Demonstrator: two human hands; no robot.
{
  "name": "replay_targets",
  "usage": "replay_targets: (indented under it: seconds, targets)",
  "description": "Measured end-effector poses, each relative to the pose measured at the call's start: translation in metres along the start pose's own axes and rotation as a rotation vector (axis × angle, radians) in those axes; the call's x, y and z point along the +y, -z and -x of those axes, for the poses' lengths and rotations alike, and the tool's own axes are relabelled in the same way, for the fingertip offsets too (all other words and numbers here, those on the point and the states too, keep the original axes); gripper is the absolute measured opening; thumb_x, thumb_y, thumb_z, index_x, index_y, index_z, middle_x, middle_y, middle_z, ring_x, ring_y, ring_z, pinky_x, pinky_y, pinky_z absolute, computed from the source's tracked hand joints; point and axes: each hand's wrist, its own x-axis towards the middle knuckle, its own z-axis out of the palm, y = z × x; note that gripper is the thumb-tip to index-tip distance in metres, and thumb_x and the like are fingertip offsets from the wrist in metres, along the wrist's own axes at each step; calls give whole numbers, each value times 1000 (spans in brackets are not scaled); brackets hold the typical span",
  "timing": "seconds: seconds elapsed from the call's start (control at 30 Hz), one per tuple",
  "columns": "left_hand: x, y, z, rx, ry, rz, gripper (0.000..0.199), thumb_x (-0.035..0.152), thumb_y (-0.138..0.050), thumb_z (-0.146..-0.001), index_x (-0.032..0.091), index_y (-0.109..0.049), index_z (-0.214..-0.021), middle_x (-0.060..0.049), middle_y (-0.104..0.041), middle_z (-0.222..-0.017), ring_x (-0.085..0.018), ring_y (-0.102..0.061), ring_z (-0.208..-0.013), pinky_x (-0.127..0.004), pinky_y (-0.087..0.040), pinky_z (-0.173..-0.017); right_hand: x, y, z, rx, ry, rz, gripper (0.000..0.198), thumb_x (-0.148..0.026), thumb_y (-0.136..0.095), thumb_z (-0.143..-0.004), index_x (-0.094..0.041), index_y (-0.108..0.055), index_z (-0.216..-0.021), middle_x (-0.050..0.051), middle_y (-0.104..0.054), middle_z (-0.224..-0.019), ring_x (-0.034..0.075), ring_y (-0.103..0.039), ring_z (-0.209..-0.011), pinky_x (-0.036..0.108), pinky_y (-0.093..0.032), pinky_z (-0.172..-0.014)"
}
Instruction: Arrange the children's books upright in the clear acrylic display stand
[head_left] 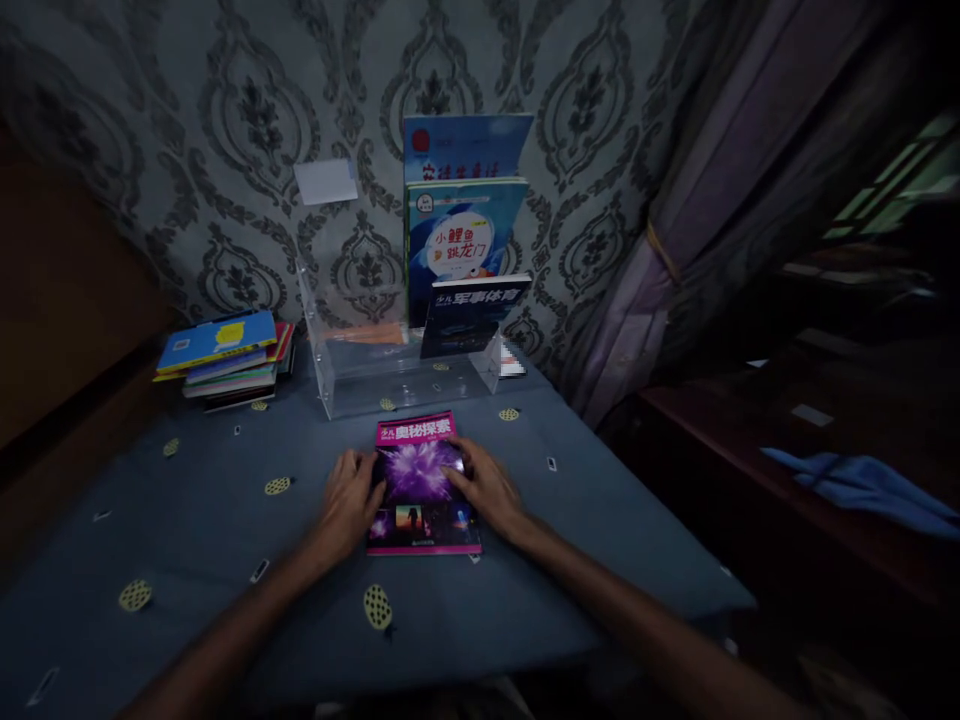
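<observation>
A purple and pink book lies face up on the blue tablecloth. Along its left edge rests my left hand, thumb on the cover and fingers curled at the side. On the opposite edge my right hand grips in the same way, thumb across the cover. Behind the book stands a clear acrylic rack. In its right part lean a dark book in front, a blue book with a white circle further back, and a taller blue book at the rear.
A stack of books sits at the table's left rear, beside the rack. The patterned tablecloth reaches the table's right edge. Beyond that edge are a tied curtain and a blue cloth on a dark red surface. A patterned wall closes off the back.
</observation>
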Motion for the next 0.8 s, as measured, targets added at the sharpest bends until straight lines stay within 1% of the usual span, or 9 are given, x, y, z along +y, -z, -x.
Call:
replay_targets:
  seconds: [0.1,0.2,0.33,0.4,0.5,0.57,0.63,0.7,0.8]
  targets:
    - [7,5,7,-29,-69,-174,32,28,-46,-95,17,-55,-124,-10,-55,-106,-26,-53,-98,-42,-48,-87,0,5,-9,-37,37,40,47,-28,-60,-84,-21,-57,-131,6,-68,-105,23,-63,-91,39,-50,-87]
    - [13,14,3,-60,-103,-260,32,30,-46,-96,16,-56,-123,-11,-57,-105,-27,-54,-98,-42,-48,-86,-4,10,-20,-100,78,142,48,-25,-60,-87,-21,-54,-134,8,-67,-111,22,-63,-95,38,-49,-89]
    - [8,21,-13,-120,-115,-256,28,31,-45,-97,16,-58,-117,-11,-60,-107,-28,-56,-99,-44,-49,-87,-18,13,-23,-116,115,459,37,-25,-60,-90,-20,-59,-127,12,-64,-114,26,-62,-102,38,-50,-88]
    - [-1,17,-25,-95,-122,-198,31,29,-44,-97,16,-54,-123,-13,-59,-119,-29,-57,-109,-46,-48,-94,-31,5,-25,-113,182,554,35,-24,-57,-91,-18,-60,-126,14,-63,-115,28,-60,-107,41,-50,-91]
    - [-18,3,-40,-34,-160,-98,46,24,-44,-94,13,-41,-139,-17,-51,-141,-29,-47,-132,-48,-41,-108,-50,-23,-33,-230,339,447,46,-20,-47,-95,-12,-47,-140,17,-59,-132,27,-54,-124,42,-44,-106]
    - [-29,-7,-45,-34,-185,-61,52,21,-44,-92,12,-36,-143,-19,-49,-145,-29,-42,-139,-49,-37,-112,-57,-45,-42,-329,392,371,56,-19,-41,-96,-6,-32,-150,21,-48,-147,26,-44,-137,42,-36,-114]
    - [-36,-14,-45,-43,-191,-57,53,22,-43,-93,12,-35,-144,-19,-50,-145,-28,-42,-140,-49,-36,-113,-54,-59,-51,-382,392,339,60,-21,-38,-97,-4,-24,-153,22,-39,-154,26,-35,-144,45,-31,-117]
    - [-38,-17,-44,-38,-182,-78,52,26,-41,-95,12,-35,-145,-19,-50,-146,-28,-42,-140,-49,-37,-113,-43,-61,-58,-385,369,330,58,-26,-35,-99,-6,-26,-153,22,-37,-155,26,-30,-147,47,-28,-119]
    - [-36,-16,-41,-30,-170,-110,51,30,-39,-99,12,-34,-147,-18,-49,-148,-27,-41,-141,-49,-37,-113,-15,-40,-64,-340,310,350,55,-31,-32,-101,-6,-34,-150,21,-39,-154,27,-30,-147,49,-25,-120]
